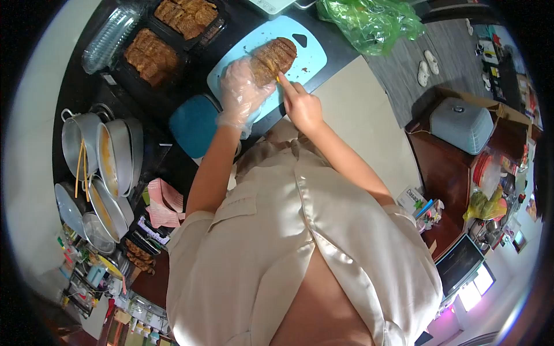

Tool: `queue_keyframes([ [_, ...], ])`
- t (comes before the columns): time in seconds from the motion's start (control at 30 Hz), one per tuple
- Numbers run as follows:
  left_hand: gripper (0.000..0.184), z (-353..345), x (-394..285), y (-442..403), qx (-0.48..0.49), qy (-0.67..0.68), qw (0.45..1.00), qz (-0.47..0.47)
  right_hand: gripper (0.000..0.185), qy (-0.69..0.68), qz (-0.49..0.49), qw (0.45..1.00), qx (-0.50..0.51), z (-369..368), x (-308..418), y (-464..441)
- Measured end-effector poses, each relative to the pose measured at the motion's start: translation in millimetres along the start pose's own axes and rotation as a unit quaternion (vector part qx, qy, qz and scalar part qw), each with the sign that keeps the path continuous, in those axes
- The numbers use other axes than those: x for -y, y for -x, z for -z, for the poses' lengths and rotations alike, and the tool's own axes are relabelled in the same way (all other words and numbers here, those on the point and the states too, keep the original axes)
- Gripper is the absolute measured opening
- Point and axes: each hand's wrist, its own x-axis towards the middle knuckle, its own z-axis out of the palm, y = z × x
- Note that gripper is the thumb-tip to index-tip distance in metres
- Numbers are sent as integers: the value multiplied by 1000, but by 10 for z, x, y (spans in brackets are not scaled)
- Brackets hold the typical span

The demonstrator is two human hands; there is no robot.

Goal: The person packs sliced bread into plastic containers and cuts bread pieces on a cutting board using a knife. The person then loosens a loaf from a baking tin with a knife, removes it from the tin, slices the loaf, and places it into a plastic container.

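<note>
A browned loaf-like piece of food (280, 53), with cuts across its top, lies on a light blue cutting board (314, 55). My left hand (239, 89), in a clear plastic glove, is closed on the lower left end of the food. Bare and with its fingers wrapped round a knife, my right hand (302, 106) is at the board's lower right edge. Only a small yellow part of the knife (278, 79) shows, against the food's near side; the blade is hidden.
Black trays of sliced browned food (151, 57) and a clear plastic lid (109, 43) are at the upper left. Metal pots (81, 135) stand left. A green plastic bag (372, 26) lies beyond the board; a dark blue round-cornered object (193, 124) sits near my left wrist.
</note>
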Motion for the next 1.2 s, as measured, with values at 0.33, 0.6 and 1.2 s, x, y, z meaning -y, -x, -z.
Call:
queue_keyframes([
  [0.33, 87, 364, -135, 66, 95, 34, 992, 77, 53, -51, 15, 998, -36, 499, -46, 352],
  [0.6, 82, 195, -5, 126, 54, 25, 997, 41, 51, -29, 3, 999, -18, 444, 202, 236],
  [1.2, 71, 119, 32, 112, 42, -13, 999, 12, 54, 12, -23, 999, 30, 320, 334, 15],
])
